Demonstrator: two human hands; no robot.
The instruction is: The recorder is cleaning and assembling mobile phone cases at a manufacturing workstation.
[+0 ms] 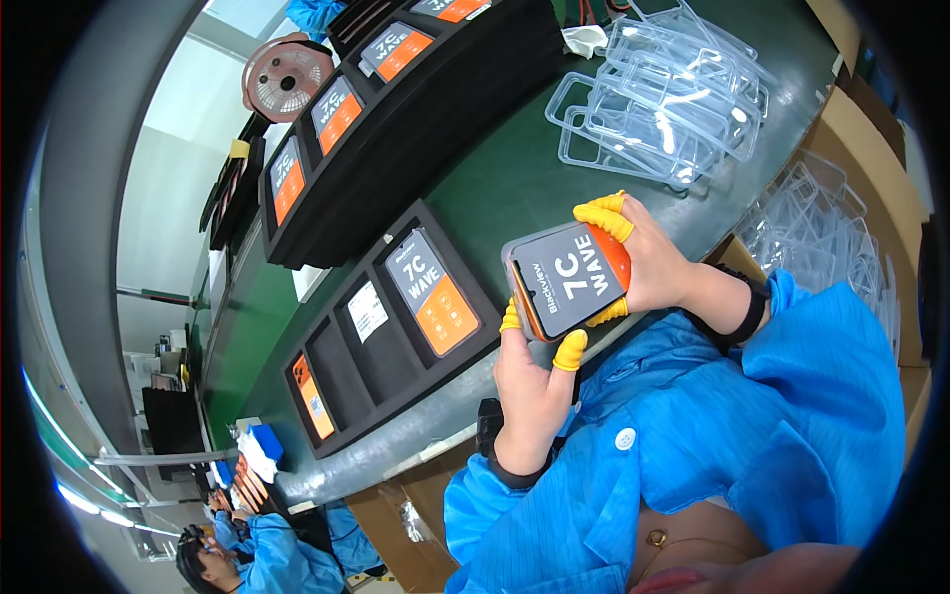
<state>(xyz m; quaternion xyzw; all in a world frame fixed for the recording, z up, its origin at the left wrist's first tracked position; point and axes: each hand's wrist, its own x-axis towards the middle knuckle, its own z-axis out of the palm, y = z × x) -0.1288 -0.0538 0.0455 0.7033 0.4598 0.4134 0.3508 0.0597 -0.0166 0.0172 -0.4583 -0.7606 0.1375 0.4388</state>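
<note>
A smartphone (572, 279) with a grey and orange printed front is held up over the near edge of the bench, tilted. A clear rim, which looks like a transparent case, shows around its left end. My right hand (653, 259) grips the orange end, with yellow finger cots on its fingertips. At the lower left end, my left hand (531, 388) pinches the phone's corner between thumb and finger, also in yellow cots. Left of the hands lies a black foam tray (421, 381). Another phone (431, 294) with the same front sits in its nearest slot.
Stacked black foam trays (416, 139) holding several phones stand farther back. Clear plastic cases (673, 94) are piled at the far right of the green bench (485, 188). More clear cases (816, 223) fill a cardboard box on the right. A co-worker (267, 559) sits at lower left.
</note>
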